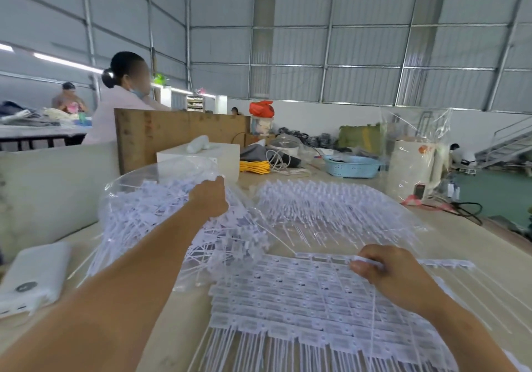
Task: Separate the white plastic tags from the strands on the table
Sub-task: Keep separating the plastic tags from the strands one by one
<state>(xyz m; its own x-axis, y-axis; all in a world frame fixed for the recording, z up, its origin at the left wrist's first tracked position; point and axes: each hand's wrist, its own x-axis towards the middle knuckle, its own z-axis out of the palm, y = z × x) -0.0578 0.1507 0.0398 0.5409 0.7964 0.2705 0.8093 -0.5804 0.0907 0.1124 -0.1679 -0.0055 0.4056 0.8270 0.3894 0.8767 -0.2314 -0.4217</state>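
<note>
Two hands at work: my left hand (209,197) reaches far-left into the loose tag pile (161,210) (fingers hidden, grip unclear); my right hand (385,271) pinches the near tag sheet (288,294) on the table (449,227).

Flat rows of joined white rectangular plastic tags (302,294) lie near the table edge; loose thin white strands (161,210) are heaped behind-left.

The tags (302,294) were matt white plastic, their strands (259,351) thin and smooth. A glossy clear plastic bag (149,187) held loose ones. The table (475,245) looked pale and smooth, the board (178,132) behind rough wood, the basket (352,166) blue plastic.
</note>
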